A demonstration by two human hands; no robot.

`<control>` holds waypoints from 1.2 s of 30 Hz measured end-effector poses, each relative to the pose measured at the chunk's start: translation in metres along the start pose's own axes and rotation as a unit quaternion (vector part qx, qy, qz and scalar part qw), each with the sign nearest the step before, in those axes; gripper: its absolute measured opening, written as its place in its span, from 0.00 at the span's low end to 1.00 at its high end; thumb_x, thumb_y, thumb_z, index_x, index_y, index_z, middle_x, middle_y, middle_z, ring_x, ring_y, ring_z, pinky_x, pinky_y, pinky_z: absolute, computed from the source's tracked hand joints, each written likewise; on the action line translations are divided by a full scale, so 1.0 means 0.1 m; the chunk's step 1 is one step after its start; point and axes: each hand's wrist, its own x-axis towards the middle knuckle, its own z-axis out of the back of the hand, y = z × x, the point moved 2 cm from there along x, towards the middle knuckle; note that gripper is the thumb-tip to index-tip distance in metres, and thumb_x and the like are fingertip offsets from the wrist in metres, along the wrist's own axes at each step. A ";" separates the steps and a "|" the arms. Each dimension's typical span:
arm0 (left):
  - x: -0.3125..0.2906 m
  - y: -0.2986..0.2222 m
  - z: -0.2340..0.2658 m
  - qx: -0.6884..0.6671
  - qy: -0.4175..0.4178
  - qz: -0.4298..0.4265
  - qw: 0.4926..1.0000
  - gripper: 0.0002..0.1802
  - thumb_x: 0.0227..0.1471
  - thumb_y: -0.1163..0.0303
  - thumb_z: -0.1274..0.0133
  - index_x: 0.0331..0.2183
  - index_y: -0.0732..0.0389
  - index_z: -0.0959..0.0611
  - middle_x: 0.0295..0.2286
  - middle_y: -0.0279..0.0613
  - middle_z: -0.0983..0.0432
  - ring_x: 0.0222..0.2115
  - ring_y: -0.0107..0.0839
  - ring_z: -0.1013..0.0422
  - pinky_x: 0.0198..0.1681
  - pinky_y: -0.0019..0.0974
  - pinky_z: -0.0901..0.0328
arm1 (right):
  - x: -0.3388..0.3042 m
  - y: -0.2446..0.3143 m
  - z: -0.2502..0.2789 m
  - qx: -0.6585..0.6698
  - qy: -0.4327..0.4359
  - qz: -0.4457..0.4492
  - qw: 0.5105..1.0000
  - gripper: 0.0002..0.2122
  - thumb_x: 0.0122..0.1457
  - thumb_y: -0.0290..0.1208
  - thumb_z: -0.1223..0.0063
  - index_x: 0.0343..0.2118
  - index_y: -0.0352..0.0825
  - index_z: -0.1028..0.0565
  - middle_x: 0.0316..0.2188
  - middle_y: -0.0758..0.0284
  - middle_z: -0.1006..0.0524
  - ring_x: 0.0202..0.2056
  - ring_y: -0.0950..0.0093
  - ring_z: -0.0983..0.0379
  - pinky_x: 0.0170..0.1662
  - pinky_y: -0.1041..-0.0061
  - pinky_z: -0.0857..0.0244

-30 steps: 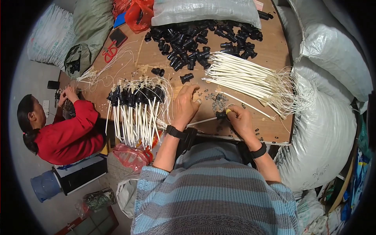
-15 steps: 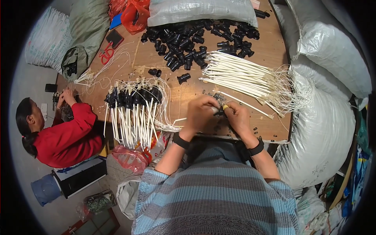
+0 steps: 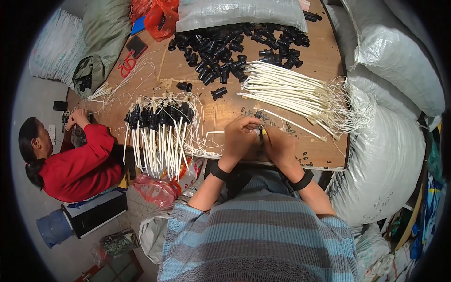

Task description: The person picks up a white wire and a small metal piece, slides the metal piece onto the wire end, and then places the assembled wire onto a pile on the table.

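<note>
My left hand point(image 3: 238, 139) is closed in a pinch over the table's near edge. A white-sleeved wire point(image 3: 215, 132) pokes out past its outer side, thin wire trailing from that end. My right hand point(image 3: 280, 144) is closed too, its fingertips meeting the left ones. What sits between the fingertips is small and mostly covered. Small black fittings point(image 3: 287, 126) lie scattered around both hands. Beyond the right hand, a single white sleeved wire point(image 3: 291, 123) lies beside a bundle of white sleeved wires point(image 3: 286, 87).
Black lamp sockets point(image 3: 216, 56) are heaped at the back before a white sack point(image 3: 242, 14). Finished-looking sockets with white leads point(image 3: 159, 117) hang over the near edge at left. Full sacks point(image 3: 380, 164) stand at right. A co-worker in red point(image 3: 77, 157) sits at left.
My hands have drawn together, the right moving left until the fingertips meet. The white-sleeved wire by my left hand has shifted slightly away from me. More scattered black fittings show beyond the hands.
</note>
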 end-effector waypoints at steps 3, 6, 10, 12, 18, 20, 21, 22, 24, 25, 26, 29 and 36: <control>0.01 -0.07 0.02 0.050 0.003 -0.030 0.998 0.09 0.40 0.83 0.44 0.28 0.62 0.16 0.25 0.31 0.24 0.22 0.15 0.33 0.26 0.20 0.37 | 0.01 0.02 0.04 0.014 -0.002 0.000 1.000 0.06 0.52 0.29 0.46 0.33 0.40 0.22 0.24 0.60 0.24 0.24 0.59 0.26 0.25 0.66 0.35; 0.02 -0.09 0.02 0.064 -0.005 -0.051 0.997 0.10 0.38 0.84 0.44 0.27 0.62 0.16 0.26 0.32 0.25 0.22 0.16 0.34 0.26 0.21 0.37 | 0.01 0.01 0.06 0.060 -0.005 -0.004 0.998 0.06 0.51 0.28 0.44 0.33 0.39 0.22 0.23 0.60 0.24 0.23 0.61 0.27 0.24 0.67 0.35; 0.03 -0.05 0.06 0.077 -0.002 -0.045 0.996 0.10 0.36 0.85 0.45 0.26 0.62 0.17 0.28 0.34 0.25 0.24 0.19 0.31 0.27 0.22 0.36 | 0.01 -0.04 0.06 0.196 0.021 -0.005 0.980 0.08 0.49 0.27 0.40 0.33 0.39 0.22 0.20 0.62 0.26 0.19 0.65 0.30 0.23 0.71 0.37; 0.03 -0.03 0.10 0.098 -0.025 -0.085 0.991 0.11 0.34 0.85 0.44 0.25 0.62 0.17 0.28 0.36 0.24 0.25 0.23 0.30 0.28 0.24 0.35 | 0.02 -0.04 0.08 0.151 0.016 -0.045 0.987 0.09 0.49 0.27 0.39 0.34 0.39 0.22 0.20 0.63 0.26 0.18 0.68 0.31 0.22 0.72 0.38; 0.10 -0.35 0.10 0.190 -0.043 -0.260 0.946 0.16 0.32 0.83 0.43 0.30 0.60 0.18 0.30 0.43 0.22 0.30 0.40 0.25 0.32 0.32 0.31 | 0.06 -0.29 0.08 0.312 0.125 -0.172 0.926 0.10 0.51 0.26 0.43 0.38 0.40 0.21 0.21 0.61 0.23 0.20 0.65 0.27 0.23 0.71 0.36; 0.10 -0.37 0.15 0.195 -0.018 -0.282 0.939 0.18 0.32 0.83 0.43 0.32 0.59 0.18 0.30 0.44 0.22 0.31 0.42 0.25 0.34 0.34 0.31 | 0.02 -0.31 0.06 0.539 0.205 -0.253 0.777 0.11 0.51 0.24 0.44 0.39 0.41 0.21 0.21 0.61 0.23 0.19 0.65 0.28 0.22 0.72 0.36; 0.10 -0.26 0.21 0.208 0.053 -0.241 0.946 0.20 0.33 0.83 0.44 0.35 0.59 0.18 0.30 0.44 0.22 0.31 0.42 0.25 0.35 0.34 0.31 | 0.04 -0.25 0.13 0.496 0.190 -0.235 0.814 0.12 0.51 0.22 0.45 0.40 0.42 0.21 0.22 0.61 0.23 0.19 0.65 0.28 0.22 0.73 0.37; 0.09 -0.16 0.23 0.220 0.124 -0.199 0.947 0.21 0.34 0.83 0.44 0.37 0.59 0.19 0.30 0.44 0.22 0.32 0.42 0.24 0.36 0.34 0.30 | 0.06 -0.21 0.18 0.451 0.173 -0.216 0.849 0.14 0.51 0.21 0.47 0.40 0.43 0.21 0.23 0.61 0.23 0.19 0.64 0.28 0.21 0.74 0.37; 0.08 -0.17 0.23 0.183 0.127 -0.169 0.960 0.21 0.34 0.82 0.44 0.37 0.59 0.19 0.30 0.44 0.22 0.32 0.42 0.25 0.36 0.34 0.30 | 0.08 -0.13 0.22 0.290 0.121 -0.067 0.947 0.15 0.50 0.21 0.46 0.42 0.42 0.21 0.21 0.61 0.24 0.19 0.63 0.29 0.22 0.74 0.37; 0.07 -0.16 0.23 0.147 0.129 -0.138 0.971 0.20 0.35 0.82 0.44 0.37 0.59 0.19 0.30 0.43 0.22 0.32 0.43 0.25 0.36 0.34 0.30 | 0.09 -0.07 0.26 0.113 0.062 0.086 0.988 0.16 0.49 0.21 0.45 0.43 0.41 0.22 0.19 0.61 0.26 0.19 0.63 0.30 0.23 0.74 0.38; 0.05 -0.15 0.23 0.147 0.128 -0.137 0.971 0.20 0.35 0.82 0.44 0.37 0.59 0.19 0.30 0.43 0.22 0.32 0.43 0.25 0.36 0.34 0.30 | 0.09 -0.06 0.30 0.113 0.064 0.086 0.988 0.16 0.49 0.21 0.45 0.43 0.41 0.22 0.19 0.61 0.26 0.19 0.63 0.30 0.23 0.74 0.38; 0.01 -0.11 0.24 0.137 0.122 -0.108 0.977 0.19 0.36 0.82 0.44 0.36 0.60 0.19 0.30 0.44 0.22 0.32 0.43 0.25 0.35 0.35 0.31 | 0.12 -0.02 0.32 0.042 0.129 0.120 0.983 0.16 0.47 0.24 0.43 0.42 0.41 0.21 0.20 0.61 0.25 0.20 0.61 0.29 0.24 0.73 0.36; -0.09 -0.18 0.09 0.219 0.096 -0.220 0.946 0.16 0.35 0.78 0.42 0.33 0.58 0.19 0.25 0.43 0.26 0.27 0.45 0.28 0.29 0.42 0.33 | 0.36 -0.11 0.33 0.157 0.243 -0.073 0.954 0.10 0.47 0.34 0.37 0.31 0.36 0.21 0.17 0.59 0.26 0.17 0.62 0.32 0.23 0.65 0.39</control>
